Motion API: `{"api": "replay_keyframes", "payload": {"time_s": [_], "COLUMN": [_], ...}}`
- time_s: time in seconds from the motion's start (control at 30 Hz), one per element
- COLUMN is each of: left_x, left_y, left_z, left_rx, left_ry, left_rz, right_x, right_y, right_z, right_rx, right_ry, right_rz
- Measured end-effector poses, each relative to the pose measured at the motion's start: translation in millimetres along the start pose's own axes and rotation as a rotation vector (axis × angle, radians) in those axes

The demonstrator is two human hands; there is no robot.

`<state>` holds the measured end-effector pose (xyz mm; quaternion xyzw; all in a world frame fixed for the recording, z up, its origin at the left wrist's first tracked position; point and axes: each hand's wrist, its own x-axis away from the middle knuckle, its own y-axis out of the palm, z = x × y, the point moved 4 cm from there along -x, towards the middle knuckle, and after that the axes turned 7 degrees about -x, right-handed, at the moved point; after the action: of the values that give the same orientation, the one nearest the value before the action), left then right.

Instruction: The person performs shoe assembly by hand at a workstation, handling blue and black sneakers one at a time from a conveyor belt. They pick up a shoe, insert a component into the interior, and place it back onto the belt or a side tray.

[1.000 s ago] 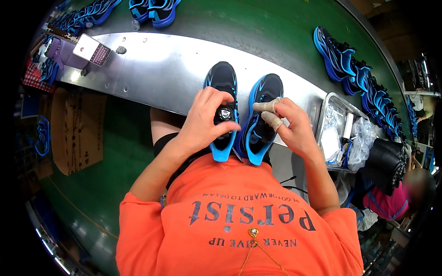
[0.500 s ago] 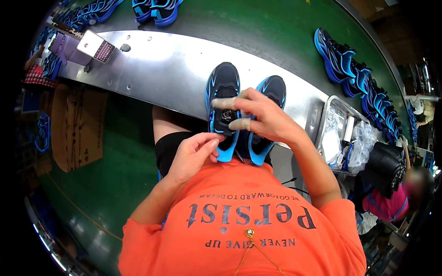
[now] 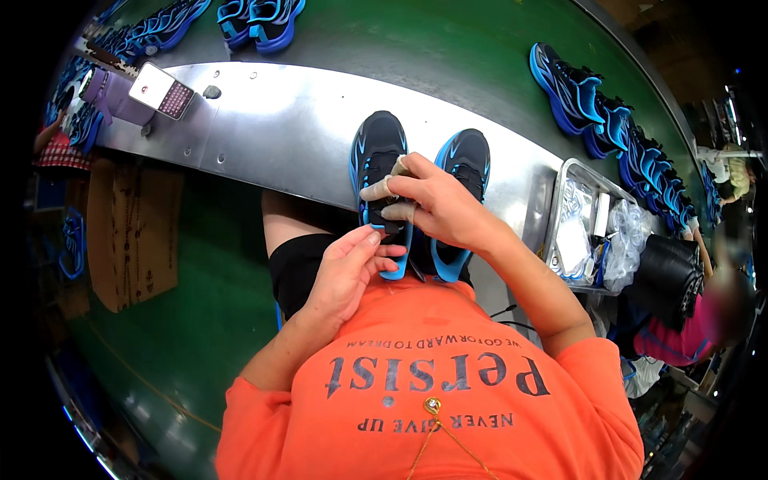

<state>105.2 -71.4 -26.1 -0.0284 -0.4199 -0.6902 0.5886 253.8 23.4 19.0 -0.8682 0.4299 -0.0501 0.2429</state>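
Two black-and-blue sneakers rest side by side at the bench edge against my body, toes pointing away. My left hand (image 3: 352, 268) pinches the black edge at the ankle opening of the left sneaker (image 3: 379, 132), thumb against forefinger. Over that shoe's lacing area bends my right hand (image 3: 428, 204), its fingers curled onto the upper. Pale covers sit on several of its fingertips. What lies beneath these fingers is hidden. The right sneaker (image 3: 467, 154) stands partly behind my right hand and wrist.
A metal tray (image 3: 558, 210) with clear plastic bags and small parts stands at the right. A row of sneakers (image 3: 566, 88) lines the green belt (image 3: 416, 48). At the left on the metal bench (image 3: 280, 120) are a phone (image 3: 160, 90) and a purple container (image 3: 120, 102). Other people work at both sides.
My right hand has curled further over the left sneaker. The round black dial that showed between its fingers is out of sight, and laces show ahead. My left hand's fingers have come closer to the shoe.
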Motion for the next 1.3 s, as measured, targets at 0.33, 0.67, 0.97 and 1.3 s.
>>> {"api": "replay_keyframes", "payload": {"time_s": [0.33,0.67,0.97,1.3], "left_x": [18,-7,-44,-143], "left_y": [21,70,71,122], "left_z": [14,-5,15,205], "left_rx": [-0.606,-1.725,-1.82,-1.689], "left_ry": [0.008,0.528,0.716,1.215], "left_rz": [0.019,-0.072,-0.005,0.442], "right_x": [19,90,101,131], "right_y": [-43,-41,-55,-243], "right_z": [-3,1,11,75], "right_rx": [0.045,0.145,0.044,0.632], "right_ry": [0.044,0.306,0.267,0.332], "right_rz": [0.351,0.3,0.451,0.595]}}
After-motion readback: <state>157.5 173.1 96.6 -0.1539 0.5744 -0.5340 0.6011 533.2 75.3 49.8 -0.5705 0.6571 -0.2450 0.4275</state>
